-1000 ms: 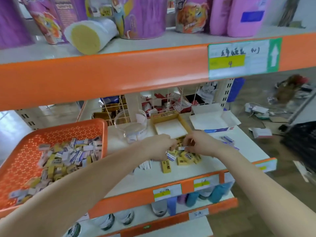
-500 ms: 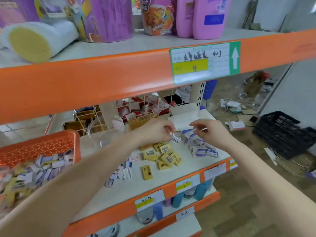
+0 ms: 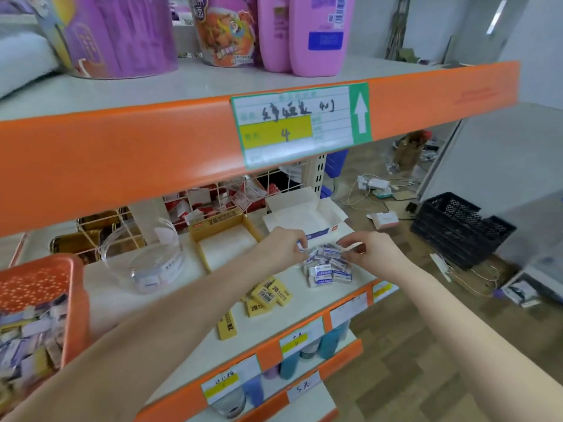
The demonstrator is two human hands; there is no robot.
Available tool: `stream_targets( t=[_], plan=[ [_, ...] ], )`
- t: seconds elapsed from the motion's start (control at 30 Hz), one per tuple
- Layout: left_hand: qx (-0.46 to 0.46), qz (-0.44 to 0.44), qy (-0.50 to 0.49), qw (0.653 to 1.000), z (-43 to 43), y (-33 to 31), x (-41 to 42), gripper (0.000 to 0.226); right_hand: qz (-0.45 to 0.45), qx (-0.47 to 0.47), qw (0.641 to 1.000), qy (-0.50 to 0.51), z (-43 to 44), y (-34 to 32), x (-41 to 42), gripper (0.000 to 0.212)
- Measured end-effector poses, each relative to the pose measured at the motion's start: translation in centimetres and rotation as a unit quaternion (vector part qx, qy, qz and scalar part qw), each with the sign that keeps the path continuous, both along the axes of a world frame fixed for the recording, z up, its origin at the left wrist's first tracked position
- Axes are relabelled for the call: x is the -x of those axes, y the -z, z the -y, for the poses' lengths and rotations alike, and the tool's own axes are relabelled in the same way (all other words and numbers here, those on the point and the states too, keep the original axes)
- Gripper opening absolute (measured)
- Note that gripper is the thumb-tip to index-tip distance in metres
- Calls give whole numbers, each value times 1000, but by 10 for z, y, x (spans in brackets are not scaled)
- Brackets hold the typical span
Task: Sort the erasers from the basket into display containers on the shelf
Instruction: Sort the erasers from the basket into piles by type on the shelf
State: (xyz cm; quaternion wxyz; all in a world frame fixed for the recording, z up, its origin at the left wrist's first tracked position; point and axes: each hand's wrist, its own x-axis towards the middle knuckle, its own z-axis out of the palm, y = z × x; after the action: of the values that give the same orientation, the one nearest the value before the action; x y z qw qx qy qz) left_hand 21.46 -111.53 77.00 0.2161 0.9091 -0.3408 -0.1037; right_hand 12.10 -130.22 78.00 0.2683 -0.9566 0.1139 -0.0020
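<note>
At the far left the orange basket [image 3: 76, 303] holds a heap of mixed erasers [image 3: 27, 339], and past it on the shelf [image 3: 271, 327] stand a clear round tub [image 3: 143, 254] and an open yellow box [image 3: 225, 242], with loose yellow erasers [image 3: 269, 296] near the front edge. Our left hand [image 3: 283, 246] pinches one white-and-blue eraser [image 3: 303, 248] at the edge of the white-and-blue pile [image 3: 329, 268], just in front of the open white box [image 3: 304, 216]. Our right hand [image 3: 376, 252] hovers over the pile's right side, thumb and forefinger drawn together, and we cannot tell whether they hold anything.
</note>
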Motion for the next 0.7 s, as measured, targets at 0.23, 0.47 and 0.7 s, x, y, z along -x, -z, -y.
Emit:
stream_targets(
  t=[0.23, 0.47, 0.7],
  plan=[
    [-2, 24, -8, 1000, -22, -20, 3, 19, 122, 31, 988, -85, -21, -23, -23, 22],
    [50, 84, -136, 986, -96, -50, 17, 20, 230, -40, 948, -216, -98, -33, -53, 20],
    [149, 143, -365, 908, -230, -68, 67, 12, 208, -66, 912, -347, -201, -35, -77, 19]
  ],
)
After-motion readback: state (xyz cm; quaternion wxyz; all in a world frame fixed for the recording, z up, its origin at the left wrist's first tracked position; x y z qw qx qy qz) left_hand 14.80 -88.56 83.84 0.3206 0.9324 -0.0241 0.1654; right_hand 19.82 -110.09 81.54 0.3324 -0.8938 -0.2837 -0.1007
